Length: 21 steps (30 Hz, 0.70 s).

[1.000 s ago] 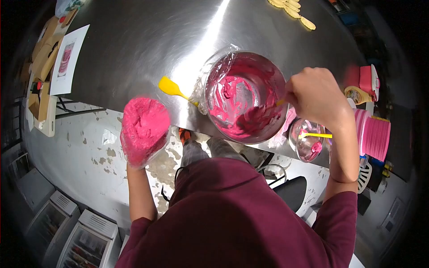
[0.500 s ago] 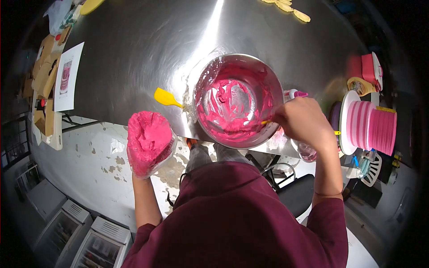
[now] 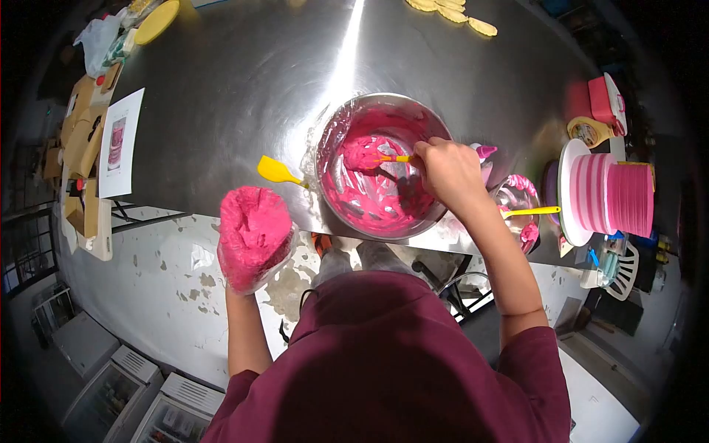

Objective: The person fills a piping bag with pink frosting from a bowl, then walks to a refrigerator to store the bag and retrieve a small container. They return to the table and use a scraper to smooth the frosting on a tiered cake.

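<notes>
My right hand (image 3: 450, 171) grips the handle of a yellow spatula (image 3: 397, 158) inside the large metal bowl (image 3: 323, 170). A lump of pink frosting (image 3: 362, 153) covers its blade, and more is smeared over the bowl's bottom and walls. At left, a clear piping bag (image 3: 275, 272) stuffed with pink frosting is held up off the table's front edge on my left hand. The bag and frosting hide those fingers. Another yellow spatula (image 3: 275, 170) lies on the table just left of the bowl.
To the right are a clear bowl (image 3: 519, 198) with pink frosting and a yellow-handled tool (image 3: 543, 211), then a pink-striped cake (image 3: 591, 193) on a white board. A printed sheet (image 3: 122, 144) lies at left on the metal table (image 3: 221, 88). Pale yellow pieces (image 3: 481, 27) lie far back.
My right hand has moved left and deeper over the bowl. The spatula's frosting-covered blade now shows near the bowl's middle. The piping bag stays about where it was.
</notes>
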Each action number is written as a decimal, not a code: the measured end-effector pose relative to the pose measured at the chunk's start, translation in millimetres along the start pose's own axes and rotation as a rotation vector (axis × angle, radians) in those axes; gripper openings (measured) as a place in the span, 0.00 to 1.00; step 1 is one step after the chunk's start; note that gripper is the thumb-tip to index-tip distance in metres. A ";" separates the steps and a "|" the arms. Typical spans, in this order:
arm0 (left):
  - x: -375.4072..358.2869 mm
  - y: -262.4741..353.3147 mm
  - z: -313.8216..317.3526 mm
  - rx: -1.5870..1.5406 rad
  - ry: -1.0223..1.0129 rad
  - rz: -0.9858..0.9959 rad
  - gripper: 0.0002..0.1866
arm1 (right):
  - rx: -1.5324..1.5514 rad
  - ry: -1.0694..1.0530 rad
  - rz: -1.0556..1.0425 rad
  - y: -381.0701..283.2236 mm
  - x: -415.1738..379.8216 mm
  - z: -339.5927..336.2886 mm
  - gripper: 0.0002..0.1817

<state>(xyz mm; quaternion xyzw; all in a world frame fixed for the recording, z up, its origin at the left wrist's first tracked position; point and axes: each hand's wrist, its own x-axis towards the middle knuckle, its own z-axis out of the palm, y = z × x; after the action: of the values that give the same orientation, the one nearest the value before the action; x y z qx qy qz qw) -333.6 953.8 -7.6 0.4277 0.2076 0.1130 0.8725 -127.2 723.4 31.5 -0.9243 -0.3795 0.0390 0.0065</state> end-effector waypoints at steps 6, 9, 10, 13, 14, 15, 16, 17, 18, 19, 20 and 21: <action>-1.8 -1.8 -11.4 -0.383 0.007 -0.177 0.26 | 0.231 0.038 0.099 6.4 -18.8 -31.9 0.07; -3.0 -10.3 -10.9 0.686 -0.146 0.193 0.28 | 0.449 0.004 0.205 18.0 -39.5 -56.9 0.07; -1.5 -5.1 -2.4 1.127 -0.218 0.394 0.28 | 0.525 0.018 0.227 20.5 -47.2 -61.9 0.07; 6.3 -16.8 -3.7 1.094 -0.324 0.332 0.25 | 0.735 0.080 0.252 13.9 -64.4 -72.5 0.06; 6.6 -21.3 -5.9 1.032 -0.308 0.293 0.27 | 0.787 0.112 0.239 4.9 -68.5 -75.4 0.06; 6.0 -22.8 -3.9 0.968 -0.296 0.253 0.28 | 0.840 0.143 0.230 -3.1 -71.6 -76.8 0.06; 3.0 -16.8 6.7 0.981 -0.319 0.267 0.26 | 0.743 0.229 0.092 -11.0 -71.9 -69.6 0.05; 4.2 -13.5 15.0 1.107 -0.330 0.370 0.26 | 0.761 0.229 0.093 -26.4 -73.6 -71.0 0.05; 8.8 -10.5 22.4 1.231 -0.342 0.474 0.25 | 0.715 0.284 0.035 -38.1 -74.5 -65.0 0.05; 6.5 -5.0 25.5 1.266 -0.370 0.541 0.25 | 0.668 0.339 -0.020 -45.6 -75.7 -57.7 0.05; 4.1 0.5 28.5 1.300 -0.395 0.610 0.24 | 0.651 0.329 -0.051 -49.9 -77.3 -55.3 0.06; 1.7 5.9 31.5 1.332 -0.418 0.681 0.24 | 0.634 0.319 -0.084 -53.8 -78.4 -53.4 0.07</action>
<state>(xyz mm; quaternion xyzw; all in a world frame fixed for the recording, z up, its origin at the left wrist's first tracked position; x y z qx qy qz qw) -317.7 936.0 14.0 0.9145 -0.0801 0.1435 0.3697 -216.5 707.6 92.3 -0.8545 -0.3804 0.0097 0.3537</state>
